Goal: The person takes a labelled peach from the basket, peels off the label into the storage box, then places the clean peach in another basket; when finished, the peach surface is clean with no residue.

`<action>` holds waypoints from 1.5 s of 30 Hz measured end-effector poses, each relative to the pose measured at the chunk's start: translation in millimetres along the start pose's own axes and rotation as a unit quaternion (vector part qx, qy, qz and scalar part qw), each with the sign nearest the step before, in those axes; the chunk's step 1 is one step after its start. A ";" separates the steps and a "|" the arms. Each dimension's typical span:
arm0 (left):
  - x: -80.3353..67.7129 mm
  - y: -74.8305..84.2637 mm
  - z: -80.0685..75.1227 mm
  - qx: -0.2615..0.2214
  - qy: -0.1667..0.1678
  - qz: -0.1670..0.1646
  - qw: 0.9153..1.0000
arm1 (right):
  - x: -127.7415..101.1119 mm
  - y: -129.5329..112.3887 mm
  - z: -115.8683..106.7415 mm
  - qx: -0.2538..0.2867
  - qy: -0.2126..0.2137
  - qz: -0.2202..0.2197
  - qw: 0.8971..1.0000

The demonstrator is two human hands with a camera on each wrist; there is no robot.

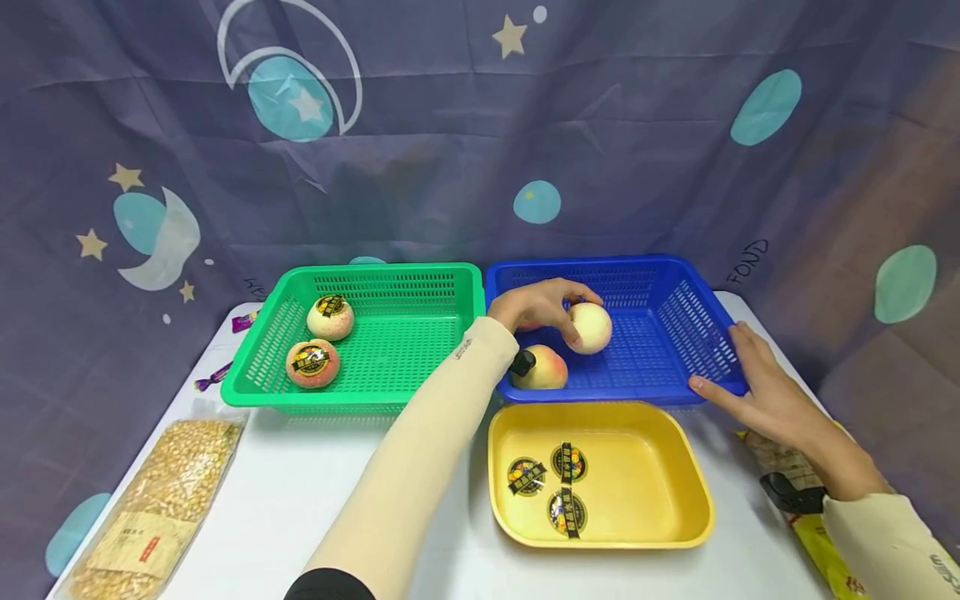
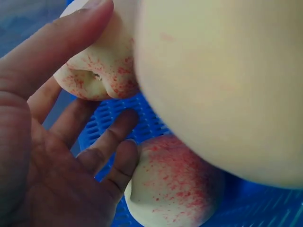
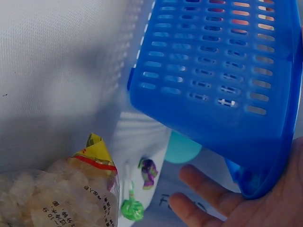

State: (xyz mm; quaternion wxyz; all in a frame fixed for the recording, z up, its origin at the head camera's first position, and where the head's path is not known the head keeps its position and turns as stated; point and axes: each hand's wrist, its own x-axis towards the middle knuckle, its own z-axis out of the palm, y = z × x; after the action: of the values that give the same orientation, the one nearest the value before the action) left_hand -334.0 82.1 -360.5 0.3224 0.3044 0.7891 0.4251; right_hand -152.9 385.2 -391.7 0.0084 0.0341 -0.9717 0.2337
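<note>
Inside the blue basket [image 1: 637,392], my left hand [image 1: 546,304] grips a pale peach [image 1: 592,327] between thumb and fingers. Seen from the left wrist, this peach [image 2: 102,71] has its stem hollow facing the camera, and another red-speckled peach [image 2: 175,184] touches the little finger. A large blurred peach [image 2: 227,90] fills that view's right side. In the head view a yellow-red peach [image 1: 542,368] lies by the left wrist; a reddish one is mostly hidden behind the hand. My right hand [image 1: 776,400] rests against the basket's front right corner, its visible fingers [image 3: 208,187] extended outside the rim.
A green basket [image 1: 375,398] at left holds two stickered peaches [image 1: 312,363]. In front stands a yellow tray [image 1: 637,483] bearing round black-banded stickers [image 1: 567,511]. A corn kernel bag [image 1: 161,500] lies left, another food bag [image 3: 61,194] right. Wrapped candies [image 3: 148,172] lie near the edges.
</note>
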 end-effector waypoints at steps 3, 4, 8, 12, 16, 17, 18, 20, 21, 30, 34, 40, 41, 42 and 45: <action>-0.8 -0.5 2.4 0.013 -0.012 -0.010 1.000 | -0.2 -0.1 -0.2 0.001 0.000 -0.001 1.000; -1.7 -0.8 3.0 0.024 -0.015 -0.009 1.000 | -0.3 -0.1 -0.3 0.001 0.000 -0.001 1.000; -2.1 -0.3 5.1 0.094 -0.023 -0.017 0.995 | -0.3 0.6 -0.1 -0.002 -0.004 0.001 1.000; 0.1 1.6 6.7 0.191 -0.031 -0.019 0.981 | -0.3 0.9 -0.4 -0.002 -0.005 0.001 1.000; 0.9 5.1 8.7 0.237 -0.030 -0.023 0.971 | -0.4 0.4 -0.9 -0.001 -0.005 0.000 1.000; 0.8 5.8 9.4 0.239 -0.030 -0.021 0.970 | -0.5 0.1 -0.9 -0.002 -0.006 0.001 1.000; 0.9 6.8 10.1 0.238 -0.030 -0.018 0.971 | -0.7 -0.1 -1.1 -0.002 -0.006 0.001 1.000; 0.8 8.1 12.1 0.221 -0.039 -0.007 0.974 | -0.9 -0.3 -1.2 -0.003 -0.009 0.003 1.000; 0.5 8.7 13.3 0.211 -0.044 -0.003 0.976 | -1.2 -0.6 -1.4 -0.003 -0.010 0.004 1.000; -2.2 12.8 20.2 0.155 -0.071 -0.004 0.985 | -1.2 0.1 -0.7 -0.003 -0.010 0.003 1.000; -5.7 11.6 17.8 0.154 -0.078 -0.002 0.985 | -0.3 -1.4 -0.3 0.000 -0.013 0.000 1.000; -11.8 10.7 11.9 0.149 -0.077 0.021 0.986 | -0.5 -1.7 0.0 0.004 -0.011 -0.002 1.000; -13.2 11.1 11.1 0.150 -0.076 0.027 0.985 | -0.9 -1.4 -0.1 0.004 -0.010 -0.002 1.000; -15.1 11.7 10.5 0.151 -0.075 0.035 0.985 | -1.4 -0.8 -0.1 0.004 -0.009 -0.001 1.000; -22.6 14.9 7.9 0.167 -0.063 0.056 0.982 | -2.9 1.0 -0.3 0.005 -0.007 -0.002 1.000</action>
State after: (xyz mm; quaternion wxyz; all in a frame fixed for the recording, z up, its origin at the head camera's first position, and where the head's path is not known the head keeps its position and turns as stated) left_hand -311.1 75.6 -345.3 0.2921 0.4240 0.8088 0.2843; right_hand -150.1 386.5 -391.9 0.0014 0.0377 -0.9704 0.2385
